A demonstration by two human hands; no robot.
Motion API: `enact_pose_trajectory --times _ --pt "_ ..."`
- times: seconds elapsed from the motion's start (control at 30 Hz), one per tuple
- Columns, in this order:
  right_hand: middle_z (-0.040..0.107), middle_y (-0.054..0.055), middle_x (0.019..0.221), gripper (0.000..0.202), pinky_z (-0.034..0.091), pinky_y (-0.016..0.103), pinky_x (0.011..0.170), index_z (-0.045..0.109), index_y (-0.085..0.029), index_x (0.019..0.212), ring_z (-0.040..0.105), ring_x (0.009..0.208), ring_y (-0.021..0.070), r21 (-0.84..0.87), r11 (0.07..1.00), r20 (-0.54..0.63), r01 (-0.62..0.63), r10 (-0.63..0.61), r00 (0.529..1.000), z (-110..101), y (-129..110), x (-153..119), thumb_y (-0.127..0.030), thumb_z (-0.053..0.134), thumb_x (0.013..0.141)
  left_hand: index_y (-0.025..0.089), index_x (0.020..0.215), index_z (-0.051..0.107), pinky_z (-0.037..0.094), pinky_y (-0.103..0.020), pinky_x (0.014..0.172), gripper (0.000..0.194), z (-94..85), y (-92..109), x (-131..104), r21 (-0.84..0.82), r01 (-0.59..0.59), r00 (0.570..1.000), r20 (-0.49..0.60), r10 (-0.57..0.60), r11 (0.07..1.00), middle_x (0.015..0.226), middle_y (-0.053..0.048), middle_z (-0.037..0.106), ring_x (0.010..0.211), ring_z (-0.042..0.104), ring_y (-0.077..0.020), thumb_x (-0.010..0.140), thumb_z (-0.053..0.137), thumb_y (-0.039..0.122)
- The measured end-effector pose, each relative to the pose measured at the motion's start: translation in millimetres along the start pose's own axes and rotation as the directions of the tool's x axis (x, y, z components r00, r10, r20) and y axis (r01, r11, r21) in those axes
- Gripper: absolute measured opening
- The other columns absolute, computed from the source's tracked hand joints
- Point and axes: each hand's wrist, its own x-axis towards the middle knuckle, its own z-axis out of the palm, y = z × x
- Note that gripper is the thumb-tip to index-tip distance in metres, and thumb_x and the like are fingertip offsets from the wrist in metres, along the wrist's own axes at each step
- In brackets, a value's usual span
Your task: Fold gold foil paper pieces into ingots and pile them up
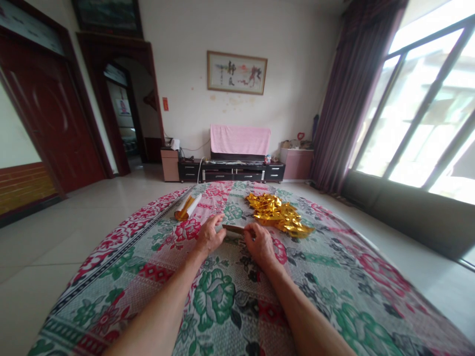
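Observation:
A narrow folded strip of foil paper, dark gold-brown on the side I see, spans the gap between my hands just above the tablecloth. My right hand pinches its right end between thumb and fingers. At the other end, my left hand has thumb and fingers around the strip's tip. Beyond my right hand lies a heap of shiny gold folded foil pieces, pointed at their ends. A curled stack of gold foil sheets with white backs rests past my left hand.
A floral cloth in green, pink and grey covers the rounded table. Across the tiled floor stands a low black cabinet with a pink cloth over something on it. Windows and a purple curtain are to the right.

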Motion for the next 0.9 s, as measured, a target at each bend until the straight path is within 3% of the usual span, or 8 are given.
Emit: enact_pose_trajectory --times 0.1,0.17,0.33,0.43,0.53,0.63,0.8,0.9 --pt "0.065 0.002 0.073 0.017 0.041 0.025 0.066 0.060 -0.019 0.079 0.058 0.068 0.0159 0.082 0.989 -0.091 -0.123 0.130 0.987 3.0 2.3 2.7 -0.026 0.045 0.075 0.016 0.101 0.059 0.046 -0.027 0.070 0.032 2.9 -4.0 3.2 0.004 0.184 0.975 -0.125 -0.182 0.983 0.083 -0.006 0.065 0.070 0.060 -0.0157 0.070 0.052 0.020" --pt "0.065 0.002 0.073 0.018 0.042 0.025 0.065 0.061 -0.019 0.080 0.059 0.066 0.0159 0.139 0.974 -0.136 -0.180 0.199 0.971 5.2 2.9 4.3 -0.028 0.046 0.075 0.018 0.090 0.062 0.045 -0.026 0.065 0.023 6.1 -2.8 4.7 -0.070 0.300 0.945 -0.110 -0.307 0.951 0.074 -0.005 0.065 0.069 0.061 -0.0167 0.072 0.052 0.026" --pt "0.064 0.002 0.072 0.018 0.043 0.024 0.063 0.059 -0.017 0.079 0.057 0.064 0.0147 0.276 0.942 -0.117 -0.189 0.228 0.967 8.3 -2.8 4.9 -0.030 0.048 0.074 0.018 0.085 0.064 0.044 -0.024 0.055 0.027 14.0 19.8 2.2 -0.462 0.555 0.832 0.298 -0.469 0.691 0.076 -0.005 0.067 0.069 0.063 -0.0177 0.068 0.058 0.039" --pt "0.063 0.002 0.071 0.017 0.043 0.024 0.062 0.059 -0.017 0.080 0.056 0.063 0.0137 0.318 0.934 -0.073 -0.166 0.199 0.977 9.7 -7.0 2.8 -0.030 0.049 0.073 0.016 0.087 0.063 0.043 -0.022 0.054 0.030 15.8 32.5 0.1 -0.627 0.590 0.804 0.397 -0.443 0.509 0.084 -0.006 0.067 0.075 0.063 -0.0178 0.065 0.061 0.037" --pt "0.063 0.001 0.072 0.019 0.044 0.023 0.060 0.059 -0.017 0.083 0.056 0.060 0.0128 0.344 0.924 -0.006 -0.166 0.179 0.984 10.3 -9.8 0.4 -0.031 0.051 0.073 0.015 0.087 0.063 0.043 -0.022 0.055 0.030 15.5 35.1 0.3 -0.686 0.589 0.794 0.395 -0.462 0.426 0.083 -0.006 0.067 0.076 0.063 -0.0176 0.063 0.063 0.033" --pt "0.064 0.001 0.074 0.022 0.045 0.024 0.062 0.060 -0.018 0.087 0.057 0.064 0.0133 0.339 0.930 0.034 -0.143 0.139 0.990 8.8 -11.8 -0.8 -0.034 0.050 0.075 0.014 0.085 0.063 0.043 -0.022 0.055 0.030 14.0 33.0 1.5 -0.708 0.583 0.793 0.387 -0.471 0.399 0.081 -0.006 0.067 0.075 0.062 -0.0173 0.061 0.064 0.032" --pt "0.062 0.006 0.097 0.031 0.046 0.028 0.074 0.058 -0.018 0.097 0.057 0.091 0.0187 0.313 0.938 -0.048 -0.147 0.170 0.984 7.0 -10.0 0.0 -0.037 0.051 0.074 0.015 0.081 0.062 0.041 -0.021 0.054 0.027 12.6 32.9 2.2 -0.714 0.576 0.800 0.394 -0.452 0.398 0.076 -0.004 0.066 0.070 0.062 -0.0155 0.060 0.064 0.031" --pt "0.063 0.006 0.098 0.034 0.048 0.028 0.071 0.056 -0.018 0.101 0.058 0.089 0.0184 0.407 0.897 -0.031 -0.174 0.203 0.979 10.5 -6.3 0.5 -0.037 0.052 0.073 0.014 0.082 0.061 0.041 -0.020 0.052 0.026 13.2 33.1 2.4 -0.723 0.573 0.804 0.406 -0.434 0.386 0.074 -0.004 0.066 0.065 0.061 -0.0138 0.061 0.063 0.030"
